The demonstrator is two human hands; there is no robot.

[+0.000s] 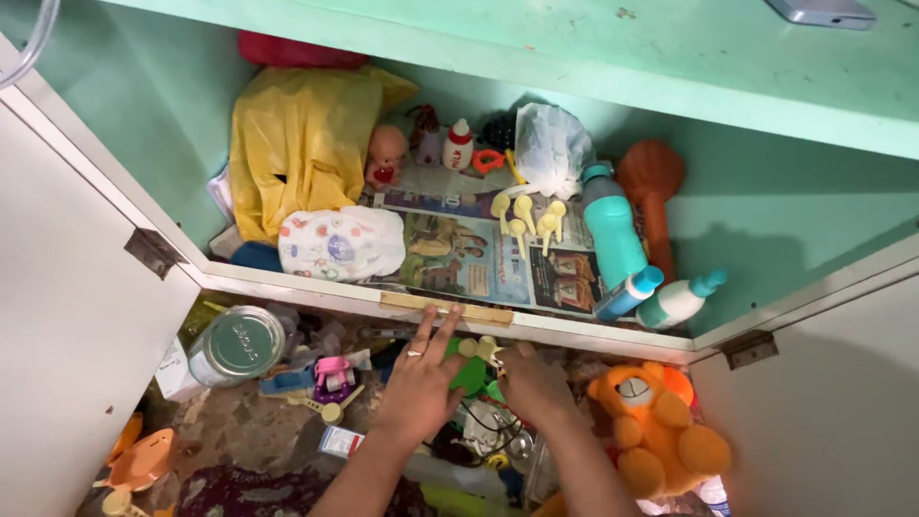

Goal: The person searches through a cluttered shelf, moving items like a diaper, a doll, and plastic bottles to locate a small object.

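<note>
While your left hand (418,383) lay flat, fingers spread, on the toy pile (325,378), it held nothing. Your right hand (529,383) was curled left of the orange teddy (656,426); can't tell what it gripped.

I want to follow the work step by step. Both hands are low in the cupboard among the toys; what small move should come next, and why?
Probably lift the green toy clear. The left hand rests open beside it and the right hand looks curled over small pieces next to it, so it is nearest to both. Whether the right hand already grips something cannot be told.
</note>
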